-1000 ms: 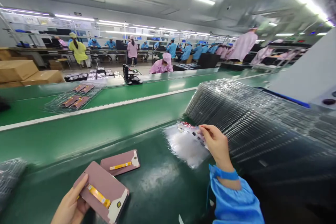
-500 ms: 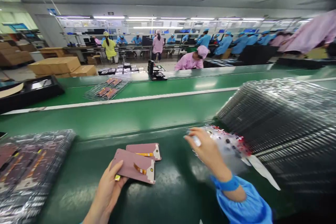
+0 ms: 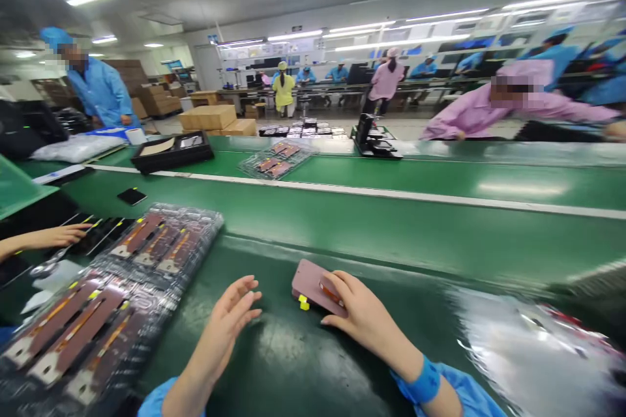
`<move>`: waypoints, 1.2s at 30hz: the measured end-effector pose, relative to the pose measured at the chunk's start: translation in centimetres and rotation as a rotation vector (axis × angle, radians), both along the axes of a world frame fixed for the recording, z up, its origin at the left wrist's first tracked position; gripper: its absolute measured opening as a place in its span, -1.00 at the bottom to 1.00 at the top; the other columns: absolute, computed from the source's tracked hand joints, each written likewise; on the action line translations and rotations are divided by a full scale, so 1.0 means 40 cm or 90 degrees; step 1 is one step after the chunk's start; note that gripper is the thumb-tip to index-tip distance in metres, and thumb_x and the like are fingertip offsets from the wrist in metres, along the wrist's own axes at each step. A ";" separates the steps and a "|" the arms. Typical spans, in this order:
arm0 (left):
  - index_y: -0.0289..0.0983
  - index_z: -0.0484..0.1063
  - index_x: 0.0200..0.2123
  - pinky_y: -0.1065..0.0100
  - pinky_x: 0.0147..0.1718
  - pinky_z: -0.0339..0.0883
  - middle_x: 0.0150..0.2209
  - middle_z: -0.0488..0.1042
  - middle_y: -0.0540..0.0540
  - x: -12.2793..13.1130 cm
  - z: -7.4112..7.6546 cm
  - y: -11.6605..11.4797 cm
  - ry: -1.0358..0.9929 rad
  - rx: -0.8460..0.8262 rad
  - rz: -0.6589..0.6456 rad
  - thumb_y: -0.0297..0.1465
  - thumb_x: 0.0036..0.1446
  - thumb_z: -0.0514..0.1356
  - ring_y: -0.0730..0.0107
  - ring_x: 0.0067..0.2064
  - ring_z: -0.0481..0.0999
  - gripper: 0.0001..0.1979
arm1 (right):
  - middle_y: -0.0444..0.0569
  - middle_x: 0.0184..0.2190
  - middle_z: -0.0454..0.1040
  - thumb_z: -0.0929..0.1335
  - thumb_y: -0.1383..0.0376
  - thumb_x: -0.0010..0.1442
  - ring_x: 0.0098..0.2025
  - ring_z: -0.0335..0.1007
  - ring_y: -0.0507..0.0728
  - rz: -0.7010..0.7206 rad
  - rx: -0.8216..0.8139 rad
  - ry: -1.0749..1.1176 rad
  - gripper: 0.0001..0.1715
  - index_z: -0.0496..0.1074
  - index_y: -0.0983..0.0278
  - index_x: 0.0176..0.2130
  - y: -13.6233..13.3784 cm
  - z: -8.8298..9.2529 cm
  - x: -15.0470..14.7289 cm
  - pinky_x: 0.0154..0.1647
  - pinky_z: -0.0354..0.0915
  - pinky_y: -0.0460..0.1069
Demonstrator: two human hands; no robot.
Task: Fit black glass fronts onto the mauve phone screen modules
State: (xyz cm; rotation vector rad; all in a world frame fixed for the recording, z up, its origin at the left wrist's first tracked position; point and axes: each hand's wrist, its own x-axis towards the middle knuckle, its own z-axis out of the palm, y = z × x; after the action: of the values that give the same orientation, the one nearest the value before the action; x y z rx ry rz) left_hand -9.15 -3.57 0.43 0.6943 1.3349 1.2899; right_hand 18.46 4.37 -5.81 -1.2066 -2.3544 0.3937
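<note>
My right hand (image 3: 364,314) is wrapped over the right end of stacked mauve phone screen panels (image 3: 312,279) on the dark green bench. The top panel shows an orange flex cable, and a yellow tab sticks out at the stack's lower left. How many panels lie beneath cannot be seen. To the left, my left hand (image 3: 225,320) is held above the bench with its fingers apart and nothing in it. Clear plastic trays (image 3: 195,260) holding several similar panels lie at the left.
Blurred clear bags (image 3: 508,339) with red-marked bits lie on the right. A co-worker's hand (image 3: 59,234) rests over dark panels at far left. Across the bench are another panel tray (image 3: 252,166), a black box (image 3: 171,155) and a black fixture (image 3: 374,142).
The view has swung left. My left hand has let go of the panels, which are now stacked together. My right hand has come from the bags and taken hold of the stack.
</note>
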 end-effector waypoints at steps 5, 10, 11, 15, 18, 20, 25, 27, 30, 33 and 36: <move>-0.24 0.46 -0.05 0.24 -0.09 0.44 0.00 0.54 -0.23 -0.246 0.051 -0.068 0.409 -0.007 0.118 -0.05 0.05 0.22 0.05 0.03 0.52 -0.51 | 0.23 0.11 0.42 0.48 0.12 0.06 0.07 0.45 0.36 0.038 0.071 -0.017 -0.20 0.24 0.23 0.22 0.056 -0.168 0.064 0.04 0.42 0.20; -0.30 0.47 -0.14 0.16 0.03 0.32 -0.07 0.56 -0.24 -0.500 0.087 -0.146 0.643 -0.157 0.261 -0.06 0.05 0.21 0.00 0.02 0.49 -0.55 | 0.23 0.08 0.47 0.39 -0.11 0.12 0.02 0.49 0.37 0.096 0.153 -0.002 -0.24 0.34 0.26 0.16 0.088 -0.254 0.097 -0.01 0.46 0.21; -0.30 0.47 -0.14 0.12 0.06 0.28 -0.07 0.56 -0.24 -0.540 0.090 -0.157 0.685 -0.199 0.278 -0.08 0.08 0.20 0.00 0.04 0.47 -0.58 | 0.23 0.07 0.48 0.38 -0.13 0.13 0.01 0.50 0.37 0.099 0.165 -0.003 -0.25 0.36 0.26 0.14 0.089 -0.256 0.098 -0.03 0.46 0.20; -0.30 0.47 -0.14 -0.01 0.06 0.27 -0.06 0.53 -0.17 -0.633 0.083 -0.176 0.797 -0.377 0.267 -0.18 0.20 0.20 0.12 0.00 0.48 -0.69 | 0.23 0.05 0.49 0.35 -0.17 0.13 -0.03 0.52 0.37 0.095 0.198 -0.012 -0.25 0.41 0.27 0.09 0.084 -0.244 0.093 -0.08 0.48 0.20; -0.30 0.47 -0.12 -0.04 0.05 0.27 -0.05 0.52 -0.16 -0.650 0.074 -0.170 0.852 -0.464 0.239 -0.18 0.23 0.18 0.15 0.00 0.48 -0.69 | 0.26 0.07 0.46 0.32 -0.18 0.15 -0.02 0.51 0.39 0.063 0.207 -0.019 -0.25 0.40 0.27 0.10 0.074 -0.227 0.089 -0.08 0.47 0.23; -0.31 0.48 -0.11 -0.07 0.03 0.26 -0.06 0.52 -0.22 -0.648 0.080 -0.164 0.886 -0.489 0.228 -0.16 0.23 0.16 0.04 0.02 0.47 -0.65 | 0.26 0.09 0.44 0.30 -0.18 0.17 0.00 0.49 0.41 0.048 0.213 -0.019 -0.28 0.41 0.26 0.07 0.067 -0.213 0.090 -0.09 0.46 0.26; -0.31 0.56 -0.24 -0.20 -0.07 0.24 -0.11 0.52 -0.44 -0.591 0.146 -0.157 0.972 -0.462 0.222 -0.15 0.14 0.18 -0.49 0.08 0.34 -0.65 | 0.27 0.10 0.42 0.30 -0.12 0.22 0.03 0.45 0.42 0.042 0.210 0.017 -0.37 0.39 0.26 0.06 0.051 -0.165 0.093 -0.03 0.42 0.29; -0.29 0.56 -0.28 -0.21 -0.03 0.19 -0.11 0.50 -0.43 -0.533 0.173 -0.149 1.011 -0.403 0.218 -0.19 0.16 0.14 -0.51 0.11 0.29 -0.69 | 0.26 0.10 0.42 0.30 -0.09 0.23 0.04 0.44 0.42 0.039 0.208 0.041 -0.41 0.41 0.25 0.05 0.041 -0.135 0.088 -0.02 0.41 0.30; -0.23 0.52 -0.21 -0.03 0.04 0.20 -0.11 0.51 -0.29 -0.404 0.184 -0.120 1.031 -0.275 0.180 -0.22 0.24 0.05 -0.26 0.07 0.39 -0.70 | 0.20 0.11 0.43 0.32 0.00 0.25 0.05 0.45 0.39 0.039 0.194 0.080 -0.52 0.46 0.19 0.05 0.010 -0.071 0.074 -0.02 0.42 0.28; -0.18 0.52 -0.23 0.25 -0.08 0.32 -0.29 0.56 -0.11 -0.238 0.155 -0.076 0.770 -0.088 0.126 -0.25 0.17 0.18 0.01 -0.13 0.52 -0.82 | 0.12 0.06 0.49 0.36 0.10 0.25 0.03 0.48 0.32 0.046 0.136 0.122 -0.59 0.47 0.10 0.07 -0.039 0.007 0.054 -0.02 0.45 0.21; -0.24 0.60 -0.28 0.40 -0.17 0.37 -0.28 0.62 -0.11 -0.061 0.111 -0.037 0.275 0.024 0.042 -0.32 -0.06 0.40 0.11 -0.17 0.53 -0.78 | 0.06 -0.03 0.58 0.35 0.14 0.27 -0.02 0.53 0.27 0.040 -0.005 0.212 -0.66 0.51 0.10 0.03 -0.088 0.076 0.032 -0.01 0.46 0.14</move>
State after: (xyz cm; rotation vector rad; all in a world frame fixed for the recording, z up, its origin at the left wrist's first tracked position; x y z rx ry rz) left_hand -11.60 -5.04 4.86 1.0018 1.6945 1.2623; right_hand 19.74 0.86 -2.76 -0.9862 -2.1072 0.5779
